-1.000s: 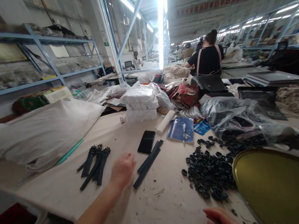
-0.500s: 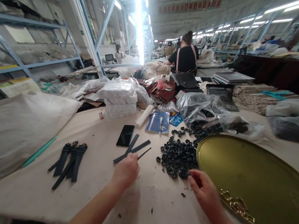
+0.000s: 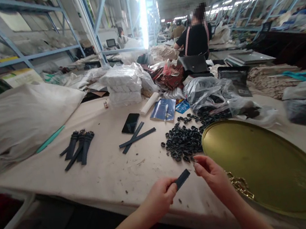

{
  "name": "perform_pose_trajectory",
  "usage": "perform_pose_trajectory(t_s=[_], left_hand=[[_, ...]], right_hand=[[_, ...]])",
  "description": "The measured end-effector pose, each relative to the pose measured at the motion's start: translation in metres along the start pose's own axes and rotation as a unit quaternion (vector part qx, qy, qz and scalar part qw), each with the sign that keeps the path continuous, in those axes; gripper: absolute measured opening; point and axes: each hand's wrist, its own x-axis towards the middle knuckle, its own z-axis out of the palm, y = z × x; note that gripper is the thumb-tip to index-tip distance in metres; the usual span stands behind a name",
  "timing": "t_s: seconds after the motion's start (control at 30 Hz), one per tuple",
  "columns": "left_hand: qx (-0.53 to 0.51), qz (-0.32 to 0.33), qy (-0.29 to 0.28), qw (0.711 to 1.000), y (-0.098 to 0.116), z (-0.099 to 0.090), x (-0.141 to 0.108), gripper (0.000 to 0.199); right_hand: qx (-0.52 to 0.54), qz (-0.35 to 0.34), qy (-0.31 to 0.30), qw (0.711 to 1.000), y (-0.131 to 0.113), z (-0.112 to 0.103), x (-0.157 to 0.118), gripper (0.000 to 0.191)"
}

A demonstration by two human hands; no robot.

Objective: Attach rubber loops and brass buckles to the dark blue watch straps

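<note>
Low over the near table edge, my left hand [image 3: 164, 192] is closed around a dark leather strip [image 3: 183, 179], whose flat end points toward my right hand. My right hand [image 3: 207, 168] is just right of the strip, thumb and forefinger pinched together. Whatever lies between those fingertips is too small and covered to name. Just beyond them spreads a heap of small black loops [image 3: 181, 141]. Two more dark strips [image 3: 137, 138] lie crossed on the table [image 3: 107, 177]. Farther left rests a bunch of dark straps [image 3: 79, 148], gathered at one end.
An oval gold-coloured tray [image 3: 271, 164] fills the right side, with gold metal links [image 3: 240, 186] on its near edge. A phone [image 3: 130, 123], a blue booklet [image 3: 163, 110] with a pen, and plastic-wrapped bundles [image 3: 123, 84] sit farther back. A person [image 3: 195, 40] is beyond.
My left hand has picked up a strip from beside the crossed strips and brought it nearer, to the right. My right hand has come slightly away from the loop heap. The view has shifted.
</note>
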Motion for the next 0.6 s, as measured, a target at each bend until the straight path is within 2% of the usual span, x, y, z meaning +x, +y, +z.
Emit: perform_pose_trajectory(t_s=[0.07,0.17,0.27,0.33,0.4,0.5,0.6], left_hand=[[-0.073,-0.062,-0.015,0.995,0.001,0.008,0.001,0.040],[-0.126,-0.093,-0.020,0.987,0.000,0.018,0.003,0.041],[-0.122,-0.111,-0.031,0.986,-0.002,0.023,0.008,0.038],[-0.119,-0.126,-0.047,0.984,-0.002,0.024,0.013,0.033],[-0.133,-0.129,-0.068,0.980,-0.002,0.024,0.019,0.027],[-0.139,-0.123,-0.084,0.979,-0.002,0.024,0.028,0.025],[-0.043,-0.108,-0.087,0.989,0.001,0.020,0.033,0.028]], right_hand=[[0.131,0.086,-0.032,0.987,0.002,-0.003,-0.014,0.044],[0.271,0.179,-0.032,0.945,0.008,-0.003,-0.026,0.041],[0.363,0.231,-0.025,0.902,0.013,0.000,-0.027,0.038],[0.385,0.249,-0.030,0.888,0.014,0.001,-0.026,0.036],[0.378,0.252,-0.047,0.890,0.015,0.002,-0.024,0.035],[0.332,0.227,-0.067,0.913,0.015,0.002,-0.024,0.034],[0.261,0.192,-0.068,0.944,0.016,0.001,-0.024,0.037]])
